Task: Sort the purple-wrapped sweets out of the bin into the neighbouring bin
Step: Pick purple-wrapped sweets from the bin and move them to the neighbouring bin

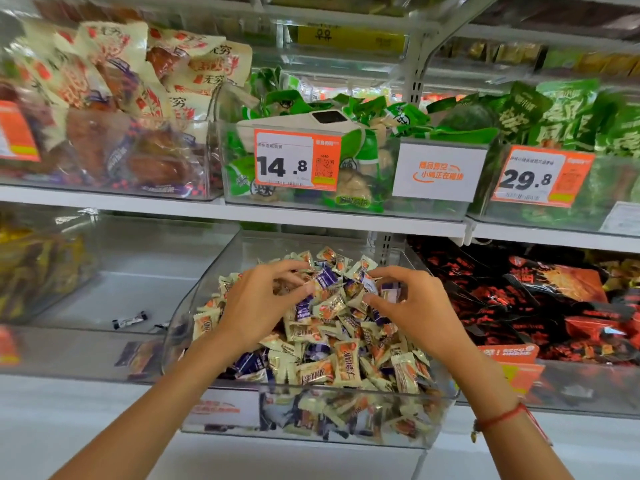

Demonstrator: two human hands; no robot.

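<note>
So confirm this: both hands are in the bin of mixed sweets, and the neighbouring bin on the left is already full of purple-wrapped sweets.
Not full. The head view shows the left bin holding only a couple of sweets on its floor. Both hands, left and right, are indeed in the mixed bin.

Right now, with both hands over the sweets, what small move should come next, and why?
Probably close the left hand on the purple sweet at its fingertips and lift it out. Both hands hover curled over the pile in the middle bin, the right hand beside more purple wrappers, though neither clearly grips one yet. The bin to the left holds only a few sweets.
</note>
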